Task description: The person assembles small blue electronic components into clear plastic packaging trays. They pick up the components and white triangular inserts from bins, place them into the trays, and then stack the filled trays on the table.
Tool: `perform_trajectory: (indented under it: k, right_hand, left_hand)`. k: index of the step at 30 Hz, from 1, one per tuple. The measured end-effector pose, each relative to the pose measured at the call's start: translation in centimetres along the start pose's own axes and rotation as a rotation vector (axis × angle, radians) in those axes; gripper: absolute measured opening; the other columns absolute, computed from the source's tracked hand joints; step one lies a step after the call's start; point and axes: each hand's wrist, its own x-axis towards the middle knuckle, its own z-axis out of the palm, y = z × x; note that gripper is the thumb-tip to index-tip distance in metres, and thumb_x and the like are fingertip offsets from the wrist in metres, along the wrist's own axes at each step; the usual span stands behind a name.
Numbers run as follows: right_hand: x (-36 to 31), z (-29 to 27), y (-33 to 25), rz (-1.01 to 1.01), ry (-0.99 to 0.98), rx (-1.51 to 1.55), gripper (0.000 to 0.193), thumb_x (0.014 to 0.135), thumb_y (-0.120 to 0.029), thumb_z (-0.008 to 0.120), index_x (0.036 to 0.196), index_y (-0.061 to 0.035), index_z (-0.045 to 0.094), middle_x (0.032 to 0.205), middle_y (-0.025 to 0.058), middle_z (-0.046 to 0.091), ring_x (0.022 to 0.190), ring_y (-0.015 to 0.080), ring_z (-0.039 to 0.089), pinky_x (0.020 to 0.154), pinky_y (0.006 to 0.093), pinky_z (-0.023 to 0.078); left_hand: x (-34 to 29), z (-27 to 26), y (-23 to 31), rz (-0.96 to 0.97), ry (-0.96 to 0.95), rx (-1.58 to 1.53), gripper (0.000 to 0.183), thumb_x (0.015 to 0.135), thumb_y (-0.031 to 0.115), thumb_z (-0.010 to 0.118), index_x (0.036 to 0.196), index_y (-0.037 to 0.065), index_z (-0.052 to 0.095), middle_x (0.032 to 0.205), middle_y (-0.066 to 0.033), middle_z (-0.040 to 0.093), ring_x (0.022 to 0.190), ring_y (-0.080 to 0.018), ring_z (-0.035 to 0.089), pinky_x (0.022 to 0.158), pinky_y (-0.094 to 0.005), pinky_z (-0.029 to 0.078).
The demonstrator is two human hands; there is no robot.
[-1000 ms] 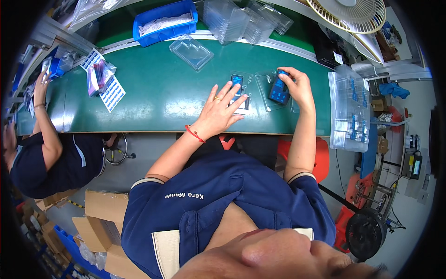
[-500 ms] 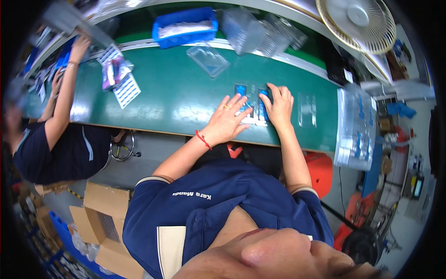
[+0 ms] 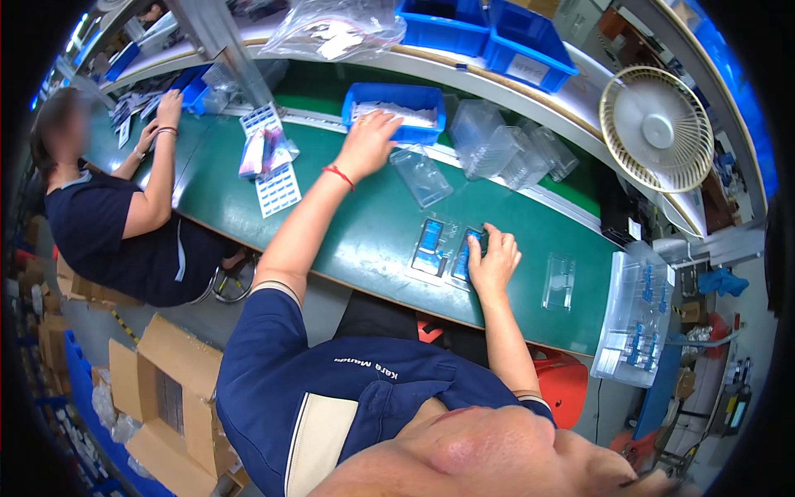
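Note:
My left hand is stretched out to the front edge of a blue bin. White flat pieces lie inside the bin. The fingers look extended; their tips are partly hidden, and I see nothing held. On the bench in front of me lies a clear plastic blister tray with two black-and-blue pieces in it, the left piece in full view. My right hand holds the tray's right side, its thumb on the right-hand piece and its fingers bent at the edge.
An empty clear blister lies near the bin, beside stacked clear blisters. Another clear piece is to the right, before a plastic bag. Printed sheets lie left. A co-worker sits at far left; a fan stands right.
My left hand has left the blister tray and moved up and left to the blue bin. My right hand stays at the tray. The view has tilted toward the shelf.

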Motion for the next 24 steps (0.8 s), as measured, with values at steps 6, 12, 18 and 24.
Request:
perform_trajectory:
  k: [6, 12, 18, 24]
  right_hand:
    - [-0.1, 0.5, 0.3, 0.010, -0.002, 0.025, 0.039, 0.082, -0.031, 0.068, 0.114, -0.0092, 0.061, 0.094, 0.0106, 0.052, 0.094, 0.0287, 0.051, 0.083, 0.0418, 0.036]
    - [-0.1, -0.1, 0.1, 0.029, 0.065, 0.066, 0.048, 0.081, -0.035, 0.069, 0.119, -0.0077, 0.059, 0.100, 0.0126, 0.053, 0.098, 0.0301, 0.050, 0.087, 0.0425, 0.035]
    - [-1.0, -3.2, -3.7, -0.564, -0.140, 0.220, 0.067, 0.069, -0.049, 0.076, 0.121, -0.0089, 0.061, 0.118, 0.0157, 0.055, 0.110, 0.0332, 0.052, 0.092, 0.0459, 0.037]
    - [-0.9, -2.3, -3.5, -0.626, -0.270, 0.293, 0.063, 0.064, -0.049, 0.079, 0.111, -0.0092, 0.067, 0.117, 0.0138, 0.061, 0.114, 0.0339, 0.052, 0.093, 0.0464, 0.040]
  left_hand:
    - [-0.7, 0.3, -6.5, -0.074, -0.158, -0.065, 0.020, 0.082, 0.007, 0.060, 0.100, 0.009, 0.069, 0.092, -0.0135, 0.068, 0.088, -0.0328, 0.064, 0.077, -0.0438, 0.050]
    - [0.4, -2.6, -7.9, -0.105, -0.322, -0.304, 0.027, 0.082, 0.018, 0.068, 0.104, 0.003, 0.069, 0.105, -0.0164, 0.068, 0.100, -0.0327, 0.063, 0.089, -0.0397, 0.048]
    - [4.9, 0.8, -8.6, -0.114, -0.463, -0.248, 0.039, 0.077, 0.025, 0.073, 0.109, 0.004, 0.069, 0.110, -0.0175, 0.067, 0.102, -0.0323, 0.063, 0.091, -0.0386, 0.048]
    - [7.5, 4.6, -7.8, -0.199, -0.599, -0.124, 0.040, 0.068, 0.030, 0.081, 0.096, 0.004, 0.072, 0.095, -0.0152, 0.070, 0.092, -0.0299, 0.066, 0.083, -0.0362, 0.051]
